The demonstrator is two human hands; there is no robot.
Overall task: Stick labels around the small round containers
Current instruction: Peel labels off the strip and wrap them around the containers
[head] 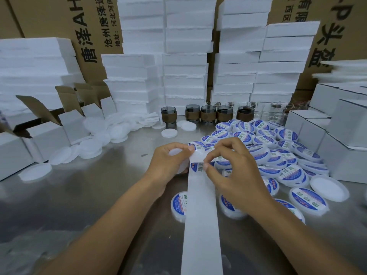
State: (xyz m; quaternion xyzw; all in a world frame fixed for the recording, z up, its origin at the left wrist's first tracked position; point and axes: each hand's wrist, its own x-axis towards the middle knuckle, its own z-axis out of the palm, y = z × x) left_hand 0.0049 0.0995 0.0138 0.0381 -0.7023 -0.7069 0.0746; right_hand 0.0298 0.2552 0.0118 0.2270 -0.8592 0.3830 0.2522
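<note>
Container (176,153) gripped by left hand (166,164); right hand (232,168) seemingly pinches label (195,167).

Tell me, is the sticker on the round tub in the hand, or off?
Off, it seems: the tub in the left hand shows plain white; the right hand pinches a label on the backing strip.

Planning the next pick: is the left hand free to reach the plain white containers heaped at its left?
Probably not yet: the left hand holds a blank container and the label strip; nothing blocks the heap.
</note>
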